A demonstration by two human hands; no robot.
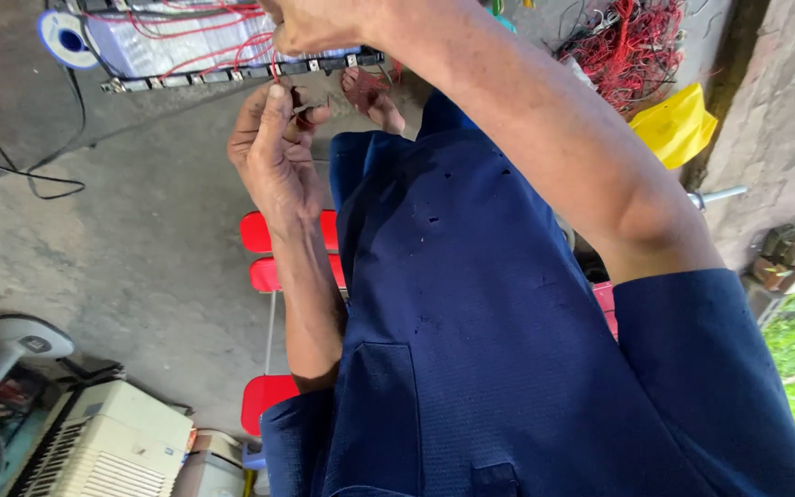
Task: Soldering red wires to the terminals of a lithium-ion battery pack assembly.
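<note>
- Nearest the camera is the person's dark blue shirt (pixel 471 350), filling the lower middle of the view; both short-sleeved arms reach away from it.
- The left hand (pixel 273 156) is curled almost closed, thumb and fingertips pinching a small dark piece (pixel 304 109) with a thin red wire (pixel 275 69) running up from it. The pinch looks chosen to hold the wire end steady.
- The right hand (pixel 319 23) sits just beyond, at the top edge, fingers bent inward near the same wire. It is partly cut off, so I cannot tell whether it grips anything.
- Under the arms, red stool slats (pixel 264 248) show against the concrete floor (pixel 140 239).
- Just past the hands lies a long flat panel (pixel 167 46) on the floor, with a dark strip of connectors along its near edge and red wires looped over it.
- Far right, a tangle of red wires (pixel 632 46) lies beside a yellow bag (pixel 678 124).
- At the lower left stand a white fan (pixel 16 345) and a cream ribbed appliance (pixel 108 442).
</note>
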